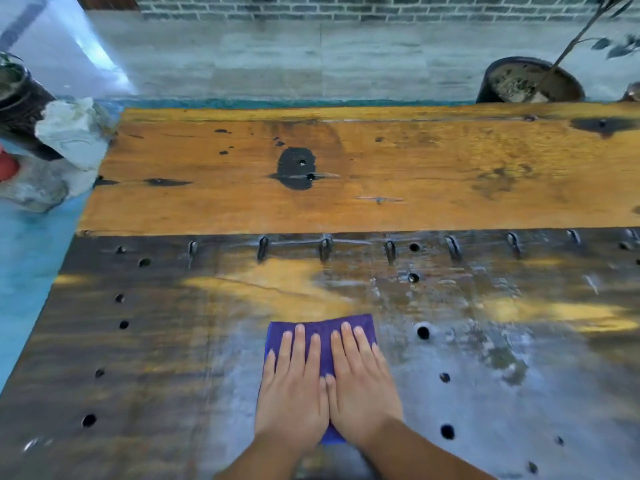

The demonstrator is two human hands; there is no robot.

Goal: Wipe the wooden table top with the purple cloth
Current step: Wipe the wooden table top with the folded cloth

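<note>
Mid-wipe — both hands flat, fingers straight: left hand [292, 386] and right hand [362, 382] press the purple cloth [323, 344] onto the near dark part of the counter [381, 188]. Wet sheen near the cloth suggests partial progress — the far orange board looks dry, likely unwiped.

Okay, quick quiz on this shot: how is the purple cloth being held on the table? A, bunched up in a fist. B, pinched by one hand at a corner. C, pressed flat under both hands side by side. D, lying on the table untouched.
C: the left hand and right hand lie side by side, fingers straight, flat on the purple cloth on the wooden table top.
</note>
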